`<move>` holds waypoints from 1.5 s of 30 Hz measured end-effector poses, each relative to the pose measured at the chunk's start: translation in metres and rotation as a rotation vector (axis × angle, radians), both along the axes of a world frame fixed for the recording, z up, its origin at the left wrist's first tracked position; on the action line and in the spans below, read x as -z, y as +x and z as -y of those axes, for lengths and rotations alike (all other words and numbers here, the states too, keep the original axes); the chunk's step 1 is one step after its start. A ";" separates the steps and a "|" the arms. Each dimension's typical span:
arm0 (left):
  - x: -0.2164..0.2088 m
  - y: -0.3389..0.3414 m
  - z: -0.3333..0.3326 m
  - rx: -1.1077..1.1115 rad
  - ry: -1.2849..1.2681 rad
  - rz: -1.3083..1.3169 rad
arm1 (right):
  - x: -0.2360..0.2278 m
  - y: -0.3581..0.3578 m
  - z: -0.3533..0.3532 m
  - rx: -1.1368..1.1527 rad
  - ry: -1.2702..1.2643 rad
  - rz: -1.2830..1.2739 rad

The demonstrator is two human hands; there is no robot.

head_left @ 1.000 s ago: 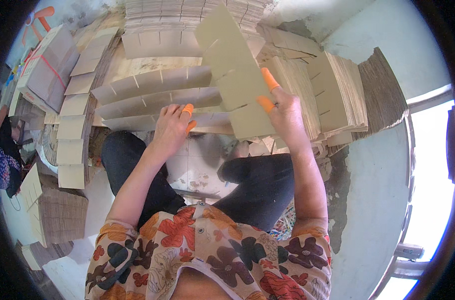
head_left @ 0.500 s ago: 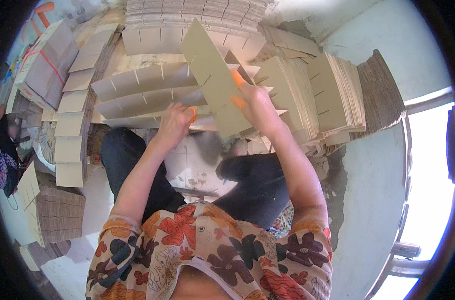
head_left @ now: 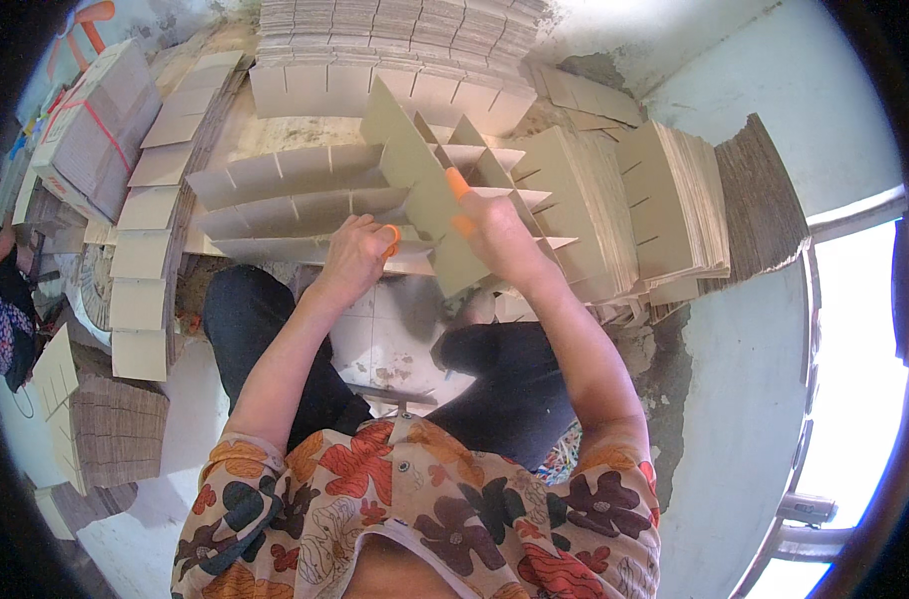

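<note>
Three long slotted cardboard strips [head_left: 275, 170] stand on edge, roughly parallel, in front of me. Crosswise strips at their right side form a partly assembled divider grid. My right hand [head_left: 499, 238], with orange finger covers, grips a cardboard cross strip [head_left: 402, 170] that stands across the long strips, its lower edge down among them. My left hand [head_left: 356, 258] is closed at the nearest long strip [head_left: 265, 248], an orange cover on one finger; its fingertips are partly hidden.
Slotted cardboard stacks [head_left: 584, 210] lean at the right, beside another pale stack [head_left: 669, 210]. A tall stack [head_left: 394, 35] stands behind. Along the left runs a row of overlapping cardboard pieces [head_left: 140, 255], next to a strapped box [head_left: 95, 130]. My bent knees are close below the work.
My right hand has brought the cross strip lower and nearer, down onto the long strips. My left hand has shifted slightly and stays by the nearest long strip.
</note>
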State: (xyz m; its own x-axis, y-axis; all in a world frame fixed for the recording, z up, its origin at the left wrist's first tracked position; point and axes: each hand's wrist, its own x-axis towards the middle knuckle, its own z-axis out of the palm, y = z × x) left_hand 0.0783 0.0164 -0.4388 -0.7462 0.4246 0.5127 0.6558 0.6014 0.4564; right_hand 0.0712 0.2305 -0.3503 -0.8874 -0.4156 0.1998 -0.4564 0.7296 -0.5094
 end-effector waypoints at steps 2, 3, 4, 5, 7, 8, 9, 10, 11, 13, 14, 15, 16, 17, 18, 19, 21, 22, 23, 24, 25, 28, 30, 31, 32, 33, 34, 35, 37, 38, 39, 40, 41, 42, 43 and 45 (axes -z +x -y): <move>-0.001 -0.001 -0.001 0.002 0.007 -0.016 | 0.014 -0.002 0.003 -0.012 0.110 0.017; 0.000 -0.002 -0.001 0.005 -0.001 -0.017 | 0.024 -0.003 0.007 -0.014 0.197 0.026; 0.002 -0.003 0.000 0.007 -0.009 -0.018 | 0.032 -0.004 0.010 -0.017 0.286 0.036; 0.002 -0.004 0.000 0.012 -0.015 -0.022 | 0.040 -0.003 0.013 -0.023 0.365 0.005; 0.000 -0.004 0.001 0.002 -0.010 -0.002 | 0.045 0.001 0.019 -0.033 0.521 -0.054; -0.001 -0.004 0.001 -0.003 -0.009 0.009 | 0.040 0.000 0.017 -0.035 0.487 -0.048; -0.001 -0.003 0.003 -0.020 -0.021 0.017 | 0.033 -0.004 0.014 -0.036 0.452 -0.041; -0.001 -0.003 0.004 -0.026 -0.031 0.023 | 0.025 -0.007 0.009 -0.027 0.419 -0.034; -0.002 -0.003 0.003 -0.027 -0.038 0.027 | 0.024 -0.012 -0.003 0.092 0.379 -0.112; -0.011 0.000 0.002 -0.007 -0.024 0.003 | 0.027 -0.021 -0.039 0.327 0.297 -0.272; -0.018 0.003 0.004 -0.007 -0.017 -0.010 | 0.024 -0.023 -0.061 0.461 0.359 -0.251; -0.022 0.004 0.004 -0.008 -0.004 -0.035 | 0.023 -0.020 -0.089 0.598 0.419 -0.226; -0.025 0.007 0.005 -0.014 0.008 -0.059 | 0.029 -0.019 -0.118 0.693 0.505 -0.269; -0.027 0.008 0.005 -0.016 0.021 -0.081 | 0.038 -0.015 -0.145 0.791 0.593 -0.311; -0.028 0.010 0.006 -0.031 0.014 -0.101 | 0.045 -0.011 -0.160 0.841 0.623 -0.190; -0.028 0.011 0.009 -0.046 0.008 -0.121 | 0.052 -0.005 -0.173 0.889 0.651 -0.069; -0.028 0.013 0.014 -0.076 -0.006 -0.134 | 0.066 0.004 -0.186 0.889 0.701 0.007; -0.029 0.014 0.017 -0.089 -0.013 -0.127 | 0.072 0.008 -0.190 0.847 0.725 -0.041; -0.029 0.014 0.019 -0.102 -0.019 -0.121 | 0.078 0.011 -0.194 0.804 0.749 -0.090; -0.029 0.014 0.021 -0.111 -0.019 -0.121 | 0.082 0.009 -0.205 0.799 0.691 -0.069; -0.028 0.013 0.022 -0.121 -0.019 -0.123 | 0.080 0.004 -0.213 0.795 0.631 -0.051; -0.031 0.015 0.032 -0.152 -0.026 -0.135 | 0.074 0.002 -0.211 0.937 0.435 -0.032; -0.032 0.017 0.037 -0.170 -0.030 -0.138 | 0.064 0.005 -0.204 1.022 0.347 -0.083; -0.034 0.018 0.039 -0.177 -0.033 -0.138 | 0.061 0.008 -0.202 1.033 0.327 -0.134; -0.034 0.019 0.041 -0.185 -0.036 -0.137 | 0.058 0.010 -0.200 1.043 0.307 -0.186; -0.033 0.019 0.044 -0.186 -0.044 -0.140 | 0.053 0.012 -0.199 1.041 0.316 -0.170; -0.032 0.019 0.047 -0.187 -0.051 -0.141 | 0.045 0.013 -0.196 1.038 0.326 -0.153; -0.031 0.019 0.050 -0.189 -0.058 -0.143 | 0.040 0.014 -0.193 1.034 0.336 -0.137; -0.028 0.019 0.055 -0.190 -0.056 -0.142 | 0.038 0.014 -0.192 0.996 0.317 -0.195; -0.027 0.018 0.056 -0.191 -0.053 -0.143 | 0.035 0.014 -0.192 0.977 0.308 -0.226; -0.028 0.018 0.056 -0.198 -0.038 -0.156 | 0.030 0.015 -0.194 0.988 0.310 -0.298; -0.028 0.019 0.056 -0.212 -0.023 -0.170 | 0.023 0.015 -0.194 0.992 0.310 -0.372; -0.028 0.021 0.056 -0.229 -0.015 -0.180 | 0.016 0.015 -0.187 0.992 0.305 -0.440; -0.028 0.022 0.057 -0.226 -0.018 -0.180 | 0.005 0.016 -0.182 1.015 0.370 -0.491; -0.029 0.022 0.058 -0.224 -0.025 -0.180 | -0.006 0.015 -0.173 0.956 0.117 -0.538; -0.029 0.022 0.062 -0.210 -0.042 -0.182 | -0.027 0.013 -0.153 0.806 -0.379 -0.593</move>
State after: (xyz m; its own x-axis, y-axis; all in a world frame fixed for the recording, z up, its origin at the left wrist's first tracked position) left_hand 0.1007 -0.0454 -0.4100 -0.7176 0.2938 0.6314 0.5833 0.7490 0.3143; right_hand 0.0838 0.3831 -0.3229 -0.5910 0.4299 0.6826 -0.1598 0.7669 -0.6215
